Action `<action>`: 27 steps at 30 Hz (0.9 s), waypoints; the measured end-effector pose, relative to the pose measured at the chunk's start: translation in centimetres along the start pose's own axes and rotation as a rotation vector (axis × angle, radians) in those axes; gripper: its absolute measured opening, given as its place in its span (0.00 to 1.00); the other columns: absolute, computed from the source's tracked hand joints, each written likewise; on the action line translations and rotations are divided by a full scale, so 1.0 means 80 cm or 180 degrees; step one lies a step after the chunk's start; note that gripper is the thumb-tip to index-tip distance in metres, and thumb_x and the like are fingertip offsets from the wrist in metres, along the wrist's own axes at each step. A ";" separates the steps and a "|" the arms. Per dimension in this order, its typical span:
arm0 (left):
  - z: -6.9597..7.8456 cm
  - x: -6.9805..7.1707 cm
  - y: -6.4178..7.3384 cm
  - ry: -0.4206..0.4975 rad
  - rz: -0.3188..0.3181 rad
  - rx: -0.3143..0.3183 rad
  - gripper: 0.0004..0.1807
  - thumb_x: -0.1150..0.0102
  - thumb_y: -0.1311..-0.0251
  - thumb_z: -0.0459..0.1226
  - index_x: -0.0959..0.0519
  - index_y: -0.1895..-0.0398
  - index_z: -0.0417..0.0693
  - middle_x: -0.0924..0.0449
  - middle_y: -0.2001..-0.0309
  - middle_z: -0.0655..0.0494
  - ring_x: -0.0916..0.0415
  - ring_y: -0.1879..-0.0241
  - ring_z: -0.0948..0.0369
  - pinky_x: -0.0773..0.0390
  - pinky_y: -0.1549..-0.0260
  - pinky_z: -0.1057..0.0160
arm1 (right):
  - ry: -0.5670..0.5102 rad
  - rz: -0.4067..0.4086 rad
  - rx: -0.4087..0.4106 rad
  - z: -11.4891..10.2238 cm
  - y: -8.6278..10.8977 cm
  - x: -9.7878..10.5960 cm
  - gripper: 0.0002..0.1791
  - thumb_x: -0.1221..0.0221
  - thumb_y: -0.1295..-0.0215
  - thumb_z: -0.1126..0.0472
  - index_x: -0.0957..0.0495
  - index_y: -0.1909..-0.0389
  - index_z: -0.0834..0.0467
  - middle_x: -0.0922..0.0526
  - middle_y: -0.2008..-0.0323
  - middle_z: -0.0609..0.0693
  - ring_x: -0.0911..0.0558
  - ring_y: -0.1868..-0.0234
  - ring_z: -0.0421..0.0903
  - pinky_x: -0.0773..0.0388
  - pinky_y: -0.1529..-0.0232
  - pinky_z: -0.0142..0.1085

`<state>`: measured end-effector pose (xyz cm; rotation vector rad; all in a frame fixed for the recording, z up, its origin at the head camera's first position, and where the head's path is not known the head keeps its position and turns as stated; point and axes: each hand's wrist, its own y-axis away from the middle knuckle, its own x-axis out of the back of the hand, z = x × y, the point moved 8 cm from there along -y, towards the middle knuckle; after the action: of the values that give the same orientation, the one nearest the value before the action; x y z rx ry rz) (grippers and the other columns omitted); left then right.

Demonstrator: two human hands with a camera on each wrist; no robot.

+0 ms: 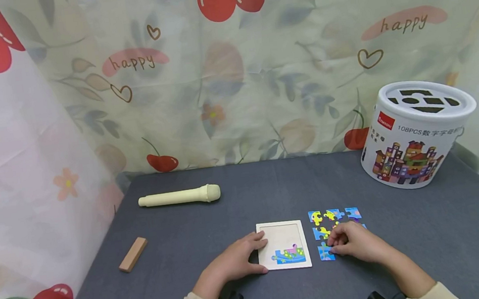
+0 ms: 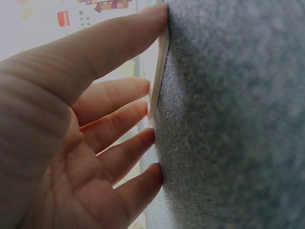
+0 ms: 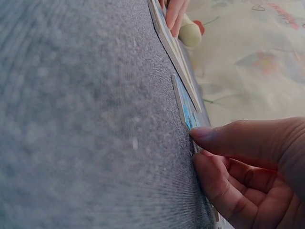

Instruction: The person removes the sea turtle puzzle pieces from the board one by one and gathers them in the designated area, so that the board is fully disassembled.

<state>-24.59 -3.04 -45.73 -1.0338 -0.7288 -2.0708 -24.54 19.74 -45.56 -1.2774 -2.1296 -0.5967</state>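
Note:
A square wooden puzzle tray (image 1: 282,236) lies on the table with a few joined blue pieces (image 1: 290,255) in its lower right part. My left hand (image 1: 239,259) rests at the tray's left side, fingers spread and fairly straight, the thumb touching near its lower left corner. In the left wrist view the fingertips (image 2: 147,138) meet the tray's thin edge. Right of the tray, my right hand (image 1: 358,242) pinches the right edge of a blue puzzle piece (image 1: 325,252) between thumb and curled index finger. That piece appears flat on the cloth. The right hand partly hides other loose pieces.
Several loose puzzle pieces (image 1: 315,217) lie in rows beyond my right hand. A cream toy microphone (image 1: 178,197) is at the back left, with a wooden block (image 1: 133,255) nearer. At the back right stands a white bucket (image 1: 415,135). A printed curtain (image 1: 233,100) backs the table.

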 end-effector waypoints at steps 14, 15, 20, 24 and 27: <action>0.002 0.000 0.002 -0.0098 0.0010 0.0031 0.35 0.33 0.49 0.45 0.30 0.37 0.47 0.38 0.31 0.53 0.44 0.30 0.54 0.40 0.34 0.53 | 0.0037 0.0039 0.0024 -0.011 -0.004 0.004 0.05 0.36 0.46 0.65 0.20 0.70 0.62 0.24 0.75 0.46 0.30 0.76 0.33 0.30 0.76 0.27; 0.002 0.000 0.002 -0.0120 0.0021 0.0019 0.34 0.33 0.49 0.45 0.30 0.37 0.46 0.38 0.31 0.53 0.44 0.30 0.53 0.40 0.35 0.53 | 0.0043 0.0037 0.0027 -0.013 -0.006 0.004 0.06 0.35 0.46 0.64 0.20 0.70 0.62 0.24 0.75 0.46 0.30 0.76 0.33 0.30 0.76 0.27; 0.005 -0.001 0.003 -0.0189 0.0052 -0.0012 0.33 0.33 0.50 0.44 0.29 0.38 0.48 0.38 0.31 0.52 0.44 0.30 0.52 0.40 0.35 0.51 | 0.0078 -0.0003 0.0169 -0.032 -0.020 -0.004 0.06 0.35 0.46 0.63 0.20 0.69 0.61 0.24 0.75 0.45 0.30 0.76 0.32 0.30 0.75 0.27; 0.005 0.000 0.003 -0.0197 0.0038 0.0015 0.33 0.33 0.50 0.45 0.28 0.38 0.50 0.38 0.31 0.53 0.44 0.30 0.52 0.39 0.35 0.50 | 0.0062 -0.0053 0.0279 -0.052 -0.037 -0.016 0.07 0.34 0.48 0.64 0.20 0.68 0.62 0.23 0.74 0.45 0.29 0.75 0.33 0.29 0.74 0.27; 0.005 0.000 0.003 -0.0166 0.0033 0.0027 0.33 0.33 0.50 0.45 0.28 0.38 0.50 0.38 0.31 0.53 0.45 0.30 0.52 0.39 0.35 0.50 | 0.0088 -0.0124 0.0337 -0.064 -0.050 -0.028 0.08 0.34 0.49 0.64 0.20 0.68 0.62 0.23 0.75 0.46 0.29 0.76 0.34 0.29 0.74 0.27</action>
<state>-24.20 -2.93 -45.49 -1.0880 -0.7563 -2.0370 -26.02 13.31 -43.63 -1.1664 -2.1380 -0.5075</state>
